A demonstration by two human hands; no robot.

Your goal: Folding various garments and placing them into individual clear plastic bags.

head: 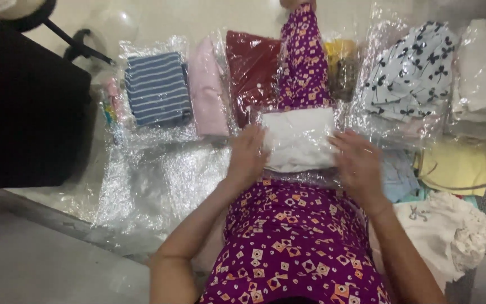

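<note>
Hemmed in ahead by a row of bagged garments: striped pack, pink pack, maroon pack, floral pack. Open floor only at near left. Folded white garment in clear plastic resting on lap, pressed flat between left hand and right hand, fingers spread wide.

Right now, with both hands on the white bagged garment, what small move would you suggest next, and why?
Probably press the white packet flat: left hand and right hand rest at its sides, and its clear wrap looks puffed and wrinkled.
</note>
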